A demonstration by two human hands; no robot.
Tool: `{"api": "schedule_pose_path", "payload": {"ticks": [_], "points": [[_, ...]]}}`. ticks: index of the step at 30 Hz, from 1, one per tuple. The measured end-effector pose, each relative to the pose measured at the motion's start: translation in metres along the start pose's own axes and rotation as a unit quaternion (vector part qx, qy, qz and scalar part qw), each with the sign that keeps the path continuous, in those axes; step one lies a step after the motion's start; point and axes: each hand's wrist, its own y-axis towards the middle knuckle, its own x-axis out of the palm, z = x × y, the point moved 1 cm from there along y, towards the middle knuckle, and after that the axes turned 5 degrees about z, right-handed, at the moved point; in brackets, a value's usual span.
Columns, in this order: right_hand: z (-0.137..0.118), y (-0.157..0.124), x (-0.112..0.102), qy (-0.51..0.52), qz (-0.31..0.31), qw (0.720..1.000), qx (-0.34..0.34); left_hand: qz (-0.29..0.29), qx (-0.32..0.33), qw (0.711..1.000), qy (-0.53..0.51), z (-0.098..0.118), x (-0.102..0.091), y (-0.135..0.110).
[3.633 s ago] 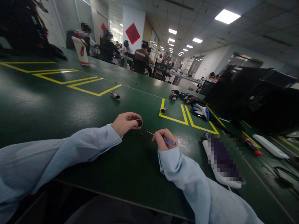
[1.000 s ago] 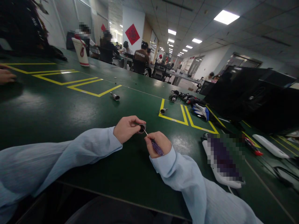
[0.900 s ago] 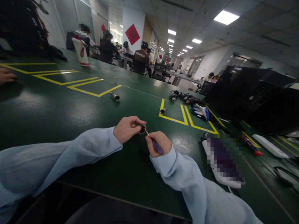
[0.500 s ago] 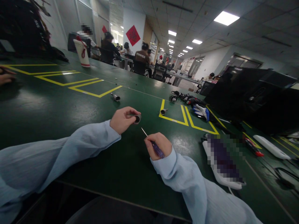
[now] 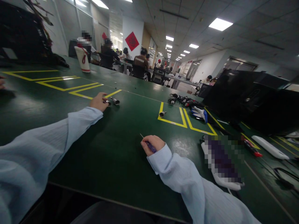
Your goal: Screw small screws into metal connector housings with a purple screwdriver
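My left hand is out over the left part of the green table, fingers closed round a small hollow metal cylinder. Just right of it lies a similar metal cylinder with a thin stem. My right hand grips a screwdriver by its purple see-through handle. The thin shaft points up and left, away from any part. Another metal cylinder rests inside the left corner of a yellow taped box on the right.
Yellow tape marks boxes on the green table. Cables, a glove, a white device with a blurred screen and a red-tipped tool lie right. A cup stands back left. Another person's hand shows far left.
My left hand has moved away to the left with the metal cylinder, to beside the similar one on the table. My right hand stays near its place, the screwdriver still in it.
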Motion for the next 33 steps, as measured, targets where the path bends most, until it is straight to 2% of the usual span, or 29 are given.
{"api": "schedule_pose_path", "payload": {"ticks": [4, 7, 9, 11, 12, 16, 17, 19, 21, 23, 25, 27, 30, 33], "points": [[-0.004, 0.001, -0.003, 0.002, -0.023, 1.000, 0.014, -0.015, 0.023, 0.999, 0.036, 0.001, 0.000, 0.006], [-0.005, 0.001, -0.004, 0.003, -0.022, 1.000, 0.022, 0.000, 0.119, 0.991, 0.068, 0.016, 0.000, -0.004], [-0.004, 0.000, -0.003, 0.003, -0.018, 1.000, 0.022, -0.014, 0.177, 0.981, 0.074, 0.033, 0.003, -0.022], [-0.002, 0.000, -0.003, -0.007, -0.011, 1.000, 0.024, -0.072, 0.226, 0.969, 0.066, 0.054, 0.008, -0.049], [-0.001, 0.000, -0.003, -0.016, -0.008, 1.000, 0.026, -0.133, 0.265, 0.953, 0.058, 0.066, 0.012, -0.067], [0.003, -0.002, -0.002, -0.057, -0.005, 0.998, 0.026, -0.354, 0.352, 0.866, 0.019, 0.101, 0.021, -0.133], [0.003, -0.002, -0.002, -0.063, -0.006, 0.998, 0.022, -0.387, 0.360, 0.849, 0.003, 0.106, 0.022, -0.144], [0.004, -0.003, -0.002, -0.074, -0.010, 0.997, 0.013, -0.393, 0.360, 0.846, -0.026, 0.108, 0.023, -0.149], [0.004, -0.003, -0.002, -0.079, -0.021, 0.997, 0.005, -0.351, 0.352, 0.866, -0.044, 0.103, 0.022, -0.135], [0.004, -0.003, -0.002, -0.077, -0.033, 0.996, 0.004, -0.282, 0.335, 0.899, -0.033, 0.090, 0.018, -0.107], [0.004, -0.003, -0.002, -0.071, -0.040, 0.997, 0.005, -0.181, 0.295, 0.938, -0.020, 0.071, 0.012, -0.071], [0.004, -0.003, -0.002, -0.068, -0.043, 0.997, 0.007, -0.101, 0.244, 0.964, -0.034, 0.048, 0.002, -0.039], [0.004, -0.003, -0.003, -0.061, -0.034, 0.998, 0.006, -0.068, 0.177, 0.980, -0.062, 0.017, -0.009, -0.005], [0.005, -0.003, -0.003, -0.054, -0.022, 0.998, 0.001, -0.091, 0.128, 0.987, -0.032, -0.001, -0.013, 0.011]]}}
